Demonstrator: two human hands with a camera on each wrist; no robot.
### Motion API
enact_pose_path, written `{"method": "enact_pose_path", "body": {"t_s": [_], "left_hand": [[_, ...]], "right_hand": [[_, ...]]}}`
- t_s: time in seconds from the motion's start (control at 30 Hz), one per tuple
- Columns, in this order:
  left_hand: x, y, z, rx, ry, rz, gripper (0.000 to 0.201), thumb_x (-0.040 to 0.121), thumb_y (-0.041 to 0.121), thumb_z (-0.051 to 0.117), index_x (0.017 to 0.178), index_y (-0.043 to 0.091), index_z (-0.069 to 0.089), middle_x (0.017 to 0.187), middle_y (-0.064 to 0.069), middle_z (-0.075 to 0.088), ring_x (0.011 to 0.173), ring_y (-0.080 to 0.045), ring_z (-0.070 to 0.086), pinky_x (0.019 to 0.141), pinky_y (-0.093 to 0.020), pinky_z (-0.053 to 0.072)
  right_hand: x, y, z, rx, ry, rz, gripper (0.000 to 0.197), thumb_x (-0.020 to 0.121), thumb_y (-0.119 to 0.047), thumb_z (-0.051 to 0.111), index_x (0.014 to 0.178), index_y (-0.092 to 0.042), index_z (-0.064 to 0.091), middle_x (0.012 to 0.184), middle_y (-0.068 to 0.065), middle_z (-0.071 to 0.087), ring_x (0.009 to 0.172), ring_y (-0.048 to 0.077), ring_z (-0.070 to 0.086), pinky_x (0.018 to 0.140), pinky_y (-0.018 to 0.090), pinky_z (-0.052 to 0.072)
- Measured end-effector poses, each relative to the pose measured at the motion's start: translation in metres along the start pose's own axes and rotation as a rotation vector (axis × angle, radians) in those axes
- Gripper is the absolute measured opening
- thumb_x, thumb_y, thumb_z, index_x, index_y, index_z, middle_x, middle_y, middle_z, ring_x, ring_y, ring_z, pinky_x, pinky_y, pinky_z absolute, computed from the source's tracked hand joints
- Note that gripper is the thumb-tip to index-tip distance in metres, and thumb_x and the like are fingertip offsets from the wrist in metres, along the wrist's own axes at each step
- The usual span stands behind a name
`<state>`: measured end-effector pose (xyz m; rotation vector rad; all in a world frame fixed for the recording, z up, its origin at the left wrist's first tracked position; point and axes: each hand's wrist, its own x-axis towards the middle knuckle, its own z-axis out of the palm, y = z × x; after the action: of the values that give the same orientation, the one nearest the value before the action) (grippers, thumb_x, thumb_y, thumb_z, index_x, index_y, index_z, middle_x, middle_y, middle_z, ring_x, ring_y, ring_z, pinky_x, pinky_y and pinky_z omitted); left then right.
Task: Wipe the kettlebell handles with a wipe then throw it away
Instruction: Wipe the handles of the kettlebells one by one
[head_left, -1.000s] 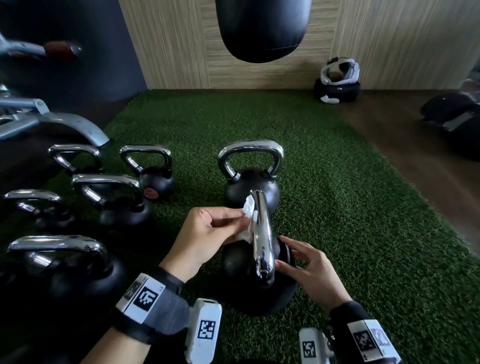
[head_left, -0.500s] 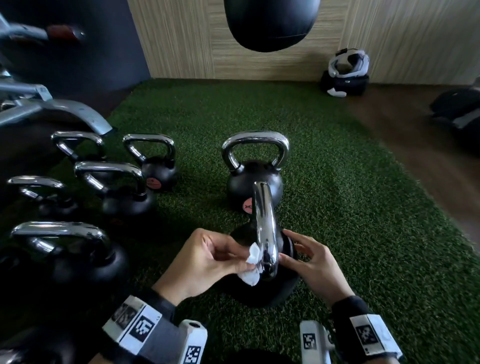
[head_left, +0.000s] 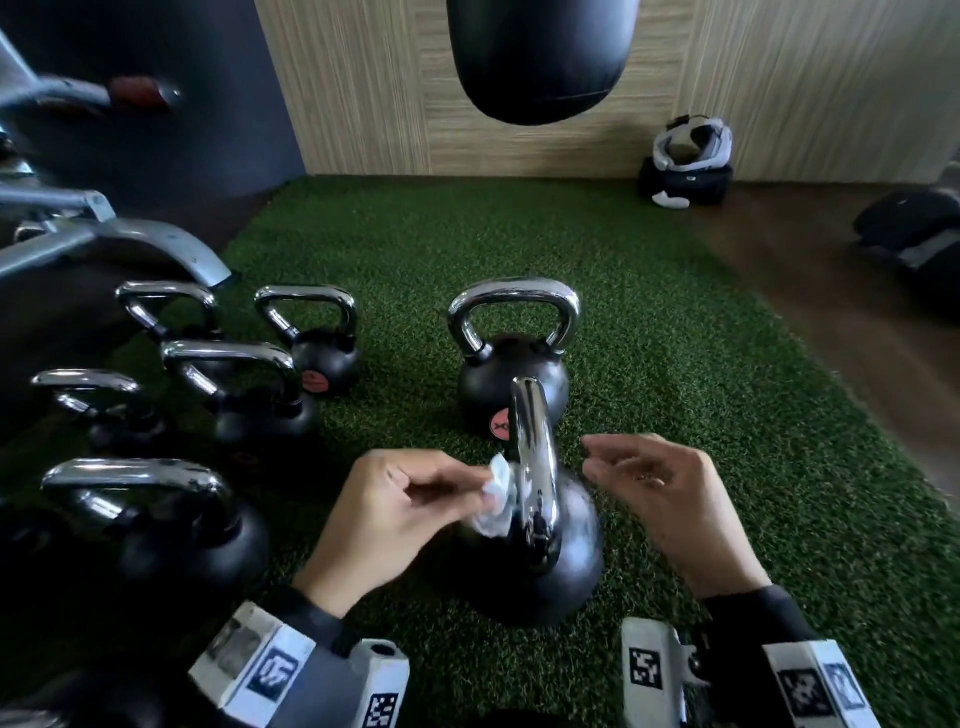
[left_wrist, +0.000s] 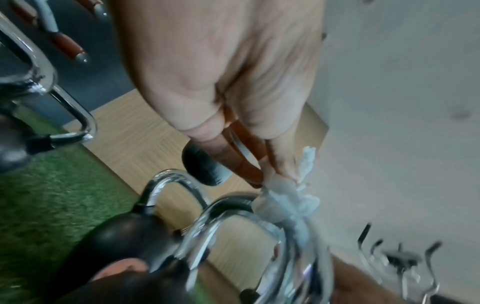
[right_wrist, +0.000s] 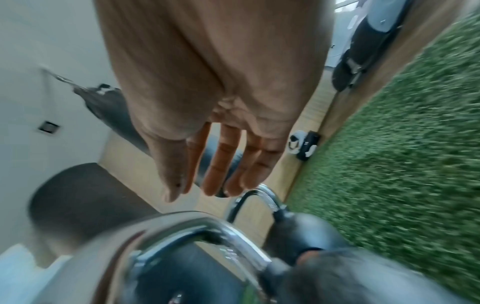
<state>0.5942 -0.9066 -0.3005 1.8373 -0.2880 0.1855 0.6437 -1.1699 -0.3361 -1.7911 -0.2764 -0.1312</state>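
The left hand (head_left: 400, 512) pinches a crumpled white wipe (head_left: 497, 496) between thumb and fingertips and holds it against the left side of the polished chrome handle (head_left: 535, 467) of the nearest kettlebell (head_left: 540, 582), a smooth matte-black ball standing on the coarse green artificial turf (head_left: 727, 415). In the left wrist view the wipe (left_wrist: 288, 203) is a thin, wrinkled, damp-looking wad bunched on the curved bright metal. The right hand (head_left: 670, 499) hovers just right of the handle, apart from it, its fingers loosely spread and only gently bent, holding nothing; the right wrist view shows those fingers (right_wrist: 221, 164) nearly straight.

Just behind stands a second kettlebell (head_left: 511, 384) with a rounded chrome loop and a red round label. More black, chrome-handled kettlebells (head_left: 244, 400) cluster at the left. A black cylindrical punching bag (head_left: 540, 57) hangs before a ribbed, wood-toned wall (head_left: 363, 104).
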Motion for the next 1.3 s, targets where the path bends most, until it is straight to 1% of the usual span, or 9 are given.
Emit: {"method": "enact_pose_path", "body": {"t_s": [0.13,0.3,0.47,0.63,0.77,0.87,0.97,1.1,1.3], "left_hand": [[0.012,0.034,-0.004,-0.201,0.058,-0.006,0.017,0.075,0.019,0.082,0.092,0.018,0.082,0.089,-0.004,0.08,0.081,-0.014,0.075,0.074,-0.026,0.062],[0.023,0.05,0.006,-0.373,0.051,-0.162,0.03,0.061,0.027,0.086,0.083,0.014,0.071,0.077,-0.001,0.07,0.075,-0.012,0.071,0.068,-0.024,0.061],[0.028,0.053,0.015,-0.355,-0.007,-0.186,0.021,0.072,0.015,0.082,0.087,0.007,0.07,0.075,-0.008,0.074,0.069,-0.013,0.072,0.072,-0.024,0.061],[0.028,0.058,0.006,-0.358,-0.181,-0.224,0.031,0.091,0.027,0.069,0.118,0.013,0.068,0.111,-0.012,0.078,0.104,-0.022,0.076,0.093,-0.03,0.059],[0.025,0.03,-0.006,-0.081,-0.165,-0.263,0.048,0.094,0.002,0.065,0.133,0.029,0.057,0.126,0.005,0.074,0.118,-0.012,0.069,0.095,-0.027,0.056],[0.019,-0.019,-0.007,0.298,-0.374,-0.255,0.106,0.069,0.039,0.088,0.156,0.041,0.028,0.158,0.02,0.042,0.147,0.003,0.034,0.12,-0.033,0.037],[0.013,-0.065,0.031,0.616,-0.477,-0.206,0.153,0.047,0.085,0.082,0.164,0.029,0.002,0.17,0.012,0.012,0.158,-0.012,0.011,0.129,-0.041,0.02],[0.004,-0.09,0.084,0.751,-0.181,-0.061,0.137,0.057,0.083,0.071,0.159,0.004,0.025,0.16,-0.014,0.034,0.15,-0.035,0.031,0.124,-0.055,0.026],[0.009,-0.101,0.081,0.729,-0.12,0.054,0.124,0.062,0.078,0.072,0.158,0.013,0.029,0.16,0.0,0.036,0.15,-0.02,0.032,0.124,-0.044,0.025]], "right_hand": [[-0.008,-0.05,0.006,-0.004,-0.063,-0.211,0.025,0.078,-0.032,0.084,0.102,-0.028,0.083,0.098,-0.004,0.077,0.085,0.019,0.074,0.077,0.036,0.063],[-0.019,-0.083,0.021,0.058,-0.101,-0.357,0.034,0.072,-0.024,0.088,0.106,-0.026,0.082,0.093,-0.007,0.075,0.082,0.011,0.074,0.074,0.015,0.055],[-0.018,-0.075,0.027,0.096,0.02,-0.341,0.033,0.071,-0.023,0.089,0.103,-0.022,0.083,0.094,-0.005,0.074,0.085,0.006,0.074,0.074,0.011,0.054],[-0.013,-0.063,0.025,0.11,0.103,-0.273,0.024,0.072,-0.013,0.09,0.095,-0.017,0.084,0.1,-0.006,0.076,0.086,0.008,0.075,0.072,0.014,0.057],[-0.008,-0.042,0.015,0.102,0.176,-0.174,0.019,0.078,-0.005,0.088,0.09,-0.018,0.083,0.095,-0.004,0.08,0.082,0.016,0.077,0.076,0.036,0.064],[-0.005,-0.023,0.005,0.116,0.256,-0.065,0.024,0.079,-0.007,0.087,0.096,-0.023,0.082,0.088,-0.003,0.081,0.08,0.02,0.079,0.079,0.045,0.065],[-0.002,-0.007,0.001,0.171,0.263,0.022,0.041,0.079,-0.002,0.086,0.116,-0.017,0.077,0.099,-0.001,0.081,0.091,0.017,0.079,0.087,0.038,0.063],[0.0,0.007,0.004,0.067,0.255,0.07,0.047,0.076,-0.005,0.088,0.12,-0.014,0.077,0.107,-0.004,0.08,0.093,0.008,0.078,0.086,0.025,0.062],[0.011,0.02,0.012,0.018,0.196,0.173,0.045,0.079,-0.005,0.086,0.122,-0.012,0.075,0.115,0.0,0.077,0.095,0.006,0.076,0.082,0.02,0.061]]}}
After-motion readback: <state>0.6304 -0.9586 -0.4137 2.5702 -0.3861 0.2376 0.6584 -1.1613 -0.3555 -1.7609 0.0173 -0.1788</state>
